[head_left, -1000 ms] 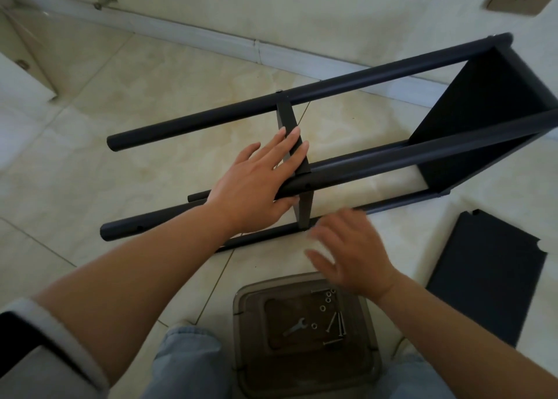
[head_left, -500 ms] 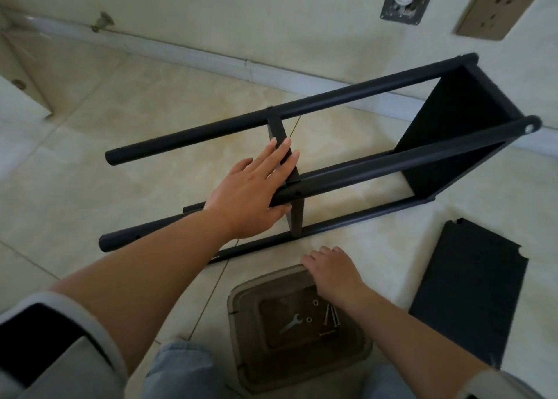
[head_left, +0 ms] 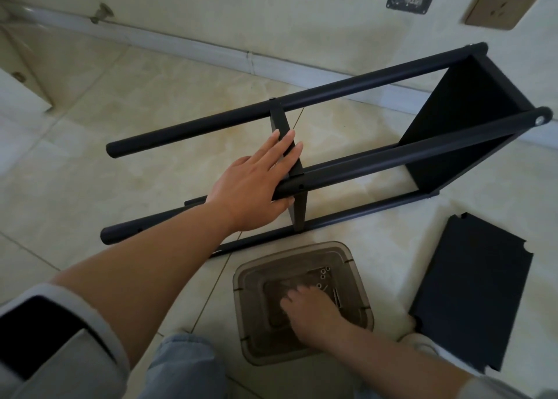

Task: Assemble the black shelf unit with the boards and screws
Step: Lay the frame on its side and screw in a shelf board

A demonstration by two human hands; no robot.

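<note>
Home room (tiled floor, wall socket)

Left hand steadies shelf frame; right hand reaches into tub.

The shelf unit is matt black, as is the loose board at four o'clock. A smoky translucent brown box holds silver screws. The floor is glossy cream tile with pale mottling; jeans at six o'clock are light blue.
</note>
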